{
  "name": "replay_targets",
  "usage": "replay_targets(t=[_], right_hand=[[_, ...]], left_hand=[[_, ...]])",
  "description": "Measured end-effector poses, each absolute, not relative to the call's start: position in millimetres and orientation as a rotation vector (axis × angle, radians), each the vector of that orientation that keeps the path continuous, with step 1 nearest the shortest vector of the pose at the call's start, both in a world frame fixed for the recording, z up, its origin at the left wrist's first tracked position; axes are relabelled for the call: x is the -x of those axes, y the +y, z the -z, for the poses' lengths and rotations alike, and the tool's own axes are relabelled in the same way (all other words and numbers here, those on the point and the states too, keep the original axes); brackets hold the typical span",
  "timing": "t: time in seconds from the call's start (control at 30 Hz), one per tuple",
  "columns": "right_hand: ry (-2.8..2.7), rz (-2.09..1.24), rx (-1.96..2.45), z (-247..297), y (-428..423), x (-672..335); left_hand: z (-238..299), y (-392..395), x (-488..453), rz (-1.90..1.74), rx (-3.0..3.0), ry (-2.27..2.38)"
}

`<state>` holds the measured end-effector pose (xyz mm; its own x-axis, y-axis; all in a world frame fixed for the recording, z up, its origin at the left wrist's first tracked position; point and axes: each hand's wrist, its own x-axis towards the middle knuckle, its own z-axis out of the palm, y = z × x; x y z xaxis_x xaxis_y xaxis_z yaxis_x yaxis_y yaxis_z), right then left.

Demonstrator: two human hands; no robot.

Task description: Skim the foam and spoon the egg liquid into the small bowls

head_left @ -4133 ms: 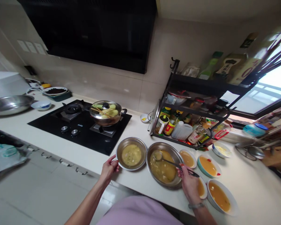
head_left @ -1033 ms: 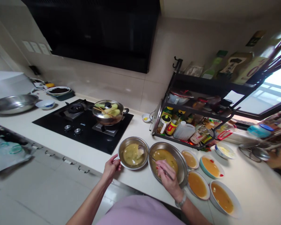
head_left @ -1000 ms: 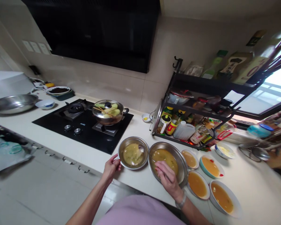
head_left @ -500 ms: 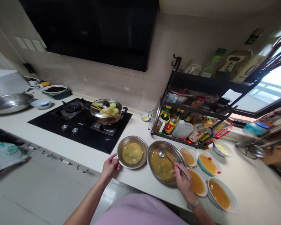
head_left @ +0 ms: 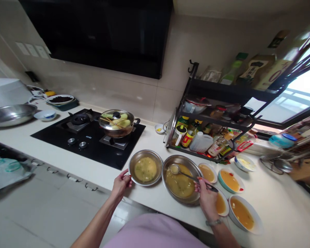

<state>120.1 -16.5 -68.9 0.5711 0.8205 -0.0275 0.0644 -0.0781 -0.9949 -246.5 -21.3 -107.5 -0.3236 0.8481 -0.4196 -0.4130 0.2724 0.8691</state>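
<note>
Ladling broth [head_left: 181,187] seems the current step. Head view: right hand [head_left: 207,198] grips ladle [head_left: 175,168] reaching into large steel bowl [head_left: 194,167]; left of it, left hand [head_left: 121,186] pinches small steel bowl [head_left: 159,164] at its rim. Next move likely needs a level lift.

Counter [head_left: 279,210]: small basin [head_left: 159,168] just off the right front corner of the hob [head_left: 103,151]; large basin [head_left: 191,164] just beside it, right. Left hand [head_left: 122,185] at small basin's left rim. Ladle [head_left: 188,176]: head within large basin, handle in right hand [head_left: 207,198]. Bowls [head_left: 256,224] right of large basin. Rack [head_left: 222,90] behind, bottles [head_left: 201,142] on it. Pot [head_left: 116,133] on hob's right burner; pan [head_left: 12,115] left of hob.
</note>
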Motion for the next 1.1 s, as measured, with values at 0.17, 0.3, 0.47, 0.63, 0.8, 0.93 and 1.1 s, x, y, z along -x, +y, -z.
replay_targets(t=[0.17, 0.3, 0.47, 0.63, 0.8, 0.93, 1.1], right_hand=[[-0.733, -0.775, 1.48, 53, -18, -119], [-0.743, -0.813, 1.438, 37, -18, -112], [-0.756, -0.871, 1.376, 21, -17, -92], [-0.966, -0.893, 1.354, 16, -16, -63], [-1.511, -0.696, 1.203, 15, -26, -48], [-1.919, -0.423, 0.933, 8, -36, -51], [-1.914, -0.307, 0.967, 15, -36, -70]], left_hand=[[108, -22, 246, -1.356, -0.448, 1.357], [106, -23, 246, -1.356, -0.444, 1.366], [106, -22, 245, -1.356, -0.454, 1.359], [105, -22, 245, -1.349, -0.464, 1.369], [106, -22, 245, -1.351, -0.467, 1.361], [108, -22, 246, -1.352, -0.477, 1.362], [108, -22, 246, -1.349, -0.475, 1.36]])
